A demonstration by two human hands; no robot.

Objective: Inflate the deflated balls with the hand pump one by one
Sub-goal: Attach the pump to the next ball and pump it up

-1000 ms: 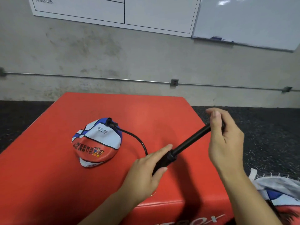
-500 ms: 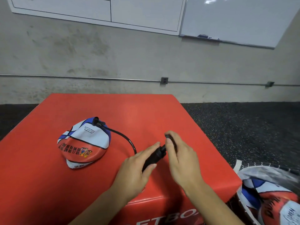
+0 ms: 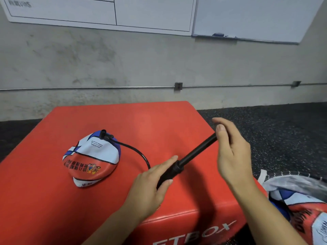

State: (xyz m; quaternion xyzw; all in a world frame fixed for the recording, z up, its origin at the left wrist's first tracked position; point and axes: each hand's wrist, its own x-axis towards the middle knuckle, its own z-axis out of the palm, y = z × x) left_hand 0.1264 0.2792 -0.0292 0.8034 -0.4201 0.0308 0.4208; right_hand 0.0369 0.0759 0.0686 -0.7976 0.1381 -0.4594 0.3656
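A deflated red, white and blue ball (image 3: 92, 159) lies crumpled on the red padded box (image 3: 53, 200). A black hose (image 3: 139, 152) runs from the valve on top of the ball to the black hand pump (image 3: 187, 160). My left hand (image 3: 152, 184) grips the pump's barrel just above the box. My right hand (image 3: 230, 149) grips the pump's handle, with the rod pulled far out up and to the right.
More deflated balls (image 3: 300, 206) lie in a bag on the dark floor at the lower right. A concrete wall with a pipe and whiteboards (image 3: 247, 16) stands behind the box. Dark speckled flooring (image 3: 283, 129) surrounds it.
Half a second ago the handle was pushed in against the barrel. My right hand has now drawn it out again, up and to the right. The ball has stayed in place.
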